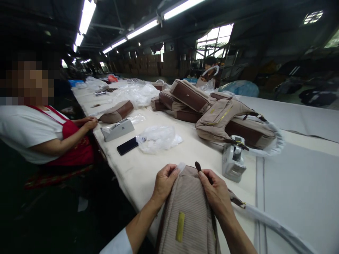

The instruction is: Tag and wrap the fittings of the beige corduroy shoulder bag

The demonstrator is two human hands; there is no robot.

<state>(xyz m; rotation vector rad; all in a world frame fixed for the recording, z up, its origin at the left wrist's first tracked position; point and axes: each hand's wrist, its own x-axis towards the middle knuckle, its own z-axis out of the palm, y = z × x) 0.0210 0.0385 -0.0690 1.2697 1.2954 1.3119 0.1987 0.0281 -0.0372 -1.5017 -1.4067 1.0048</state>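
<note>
Head | left hand (164, 181) pinching translucent strip (181, 167) | right hand (216, 190) pinching dark tab (197, 165) | ribbed bag (192, 201) between hands

I'm looking into what I take for a factory workshop. On the long worktable (196, 150) I see a pile of matching bags (189, 95), plastic wrapping (159, 137) and tape dispensers (119, 129). At the table's left side is a co-worker in a red apron (79, 151); above it run tube lights (182, 8), and beyond it I make out stacked cartons (148, 63).
</note>
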